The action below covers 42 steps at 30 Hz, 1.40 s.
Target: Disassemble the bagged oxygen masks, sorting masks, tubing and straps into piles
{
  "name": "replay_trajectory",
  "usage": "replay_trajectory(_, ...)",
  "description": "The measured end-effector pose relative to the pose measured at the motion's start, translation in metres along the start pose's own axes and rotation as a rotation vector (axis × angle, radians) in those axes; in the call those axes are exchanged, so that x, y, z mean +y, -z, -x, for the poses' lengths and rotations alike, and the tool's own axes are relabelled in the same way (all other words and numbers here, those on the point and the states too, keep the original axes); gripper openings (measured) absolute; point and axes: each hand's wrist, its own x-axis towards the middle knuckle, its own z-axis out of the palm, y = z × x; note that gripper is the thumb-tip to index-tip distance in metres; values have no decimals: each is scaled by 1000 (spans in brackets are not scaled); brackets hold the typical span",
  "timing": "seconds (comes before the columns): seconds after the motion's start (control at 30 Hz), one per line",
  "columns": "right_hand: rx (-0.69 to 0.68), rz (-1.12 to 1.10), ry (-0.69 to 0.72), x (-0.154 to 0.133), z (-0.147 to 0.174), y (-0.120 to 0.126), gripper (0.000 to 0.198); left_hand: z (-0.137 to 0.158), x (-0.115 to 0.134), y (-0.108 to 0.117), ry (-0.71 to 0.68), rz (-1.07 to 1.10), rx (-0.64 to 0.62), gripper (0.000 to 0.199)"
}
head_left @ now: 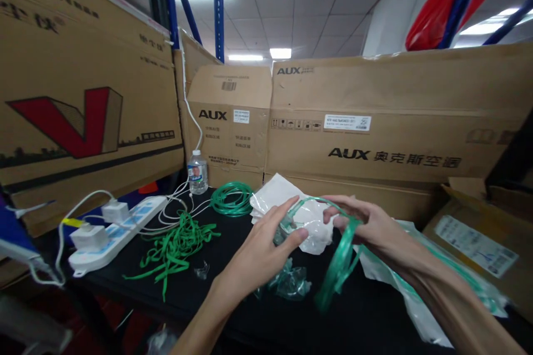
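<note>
My right hand point(375, 224) grips a bundle of translucent green tubing point(342, 258), whose lower part hangs blurred over the black table. A strand of that tubing arches across to my left hand point(264, 249). Between the left thumb and fingers is a clear plastic piece point(283, 226), partly hidden, so its kind cannot be made out. Below the hands lie several clear greenish plastic pieces point(293, 283) on the table. White and clear plastic packaging point(272, 191) lies just behind both hands.
A coil of green tubing point(231, 199) and tangled green strips point(181, 241) lie left. Beyond them are a power strip point(120, 233) with cables and a water bottle point(197, 173). Bagged tubing point(466, 280) and a cardboard box point(478, 238) are right. Cardboard panels point(395, 99) wall the back.
</note>
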Motion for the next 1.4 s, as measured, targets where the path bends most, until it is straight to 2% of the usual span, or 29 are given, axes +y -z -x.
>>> replay_trajectory(0.1,-36,101,-36,-1,5,-3,33,2,3,-3,-5,17,-47,55)
replay_trajectory(0.17,-42,109,-53,-1,5,-5,32,2,4,-7,10,82,-67,47)
replay_trajectory(0.3,14,-14,-65,5,-1,-9,47,4,7,-25,192,348,-113,46)
replay_trajectory(0.37,40,-79,-77,9,-4,-10,49,3,9,-35,251,460,-82,47)
replay_trajectory(0.53,86,-182,-116,17,-4,-17,49,-5,6,-51,280,730,11,35)
replay_trajectory(0.73,137,-310,-173,33,7,-31,46,-11,-3,-58,354,949,53,45)
replay_trajectory(0.9,213,-411,-203,47,25,-36,37,-6,-8,-59,400,967,72,41)
replay_trajectory(1.07,276,-489,-212,56,37,-37,42,-1,-8,-56,454,869,36,44)
replay_trajectory(1.23,253,-528,-276,56,37,-37,49,1,-13,-57,520,740,-21,48)
replay_trajectory(1.4,210,-470,-276,59,42,-41,43,0,-22,-60,556,715,-6,49)
